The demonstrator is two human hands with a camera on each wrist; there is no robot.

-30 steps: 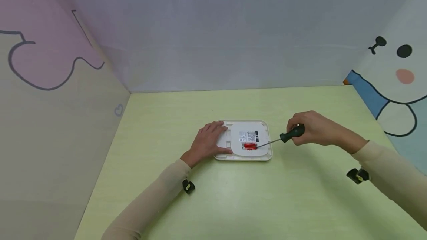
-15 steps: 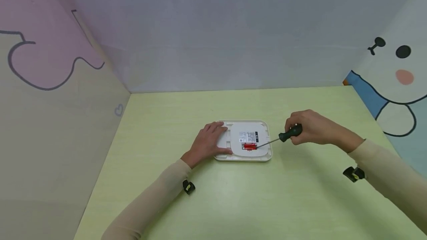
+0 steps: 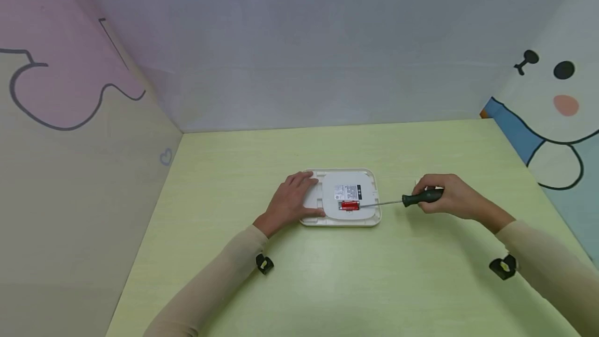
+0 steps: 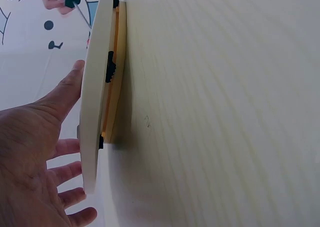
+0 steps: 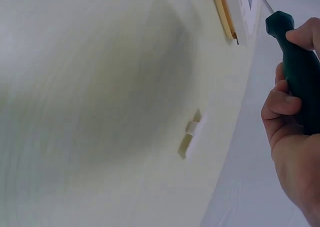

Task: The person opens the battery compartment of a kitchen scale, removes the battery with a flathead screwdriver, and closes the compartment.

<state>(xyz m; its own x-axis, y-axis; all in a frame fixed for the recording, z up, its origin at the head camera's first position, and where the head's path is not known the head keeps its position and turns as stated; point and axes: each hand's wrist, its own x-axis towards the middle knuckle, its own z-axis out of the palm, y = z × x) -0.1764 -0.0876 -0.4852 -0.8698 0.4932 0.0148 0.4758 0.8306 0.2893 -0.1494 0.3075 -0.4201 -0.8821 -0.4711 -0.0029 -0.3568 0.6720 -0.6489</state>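
Observation:
A white, flat device with rounded corners lies on the table with a printed label and a recess facing up; it looks like a scale turned over. In the recess sits a red battery. My left hand rests on the device's left end, thumb and fingers spread over it. My right hand grips the dark green handle of a screwdriver. Its thin shaft points left, nearly level, the tip right at the battery's right end. In the left wrist view, the device's raised edge and black clips show.
A small white plastic piece with a tab lies on the pale yellow-green table, behind the right hand. A grey-white wall closes the back. Panels with cartoon drawings stand left and right.
My right hand has moved down and to the right, and the screwdriver now lies at a flatter angle, its tip still by the battery. The left hand and device stay put.

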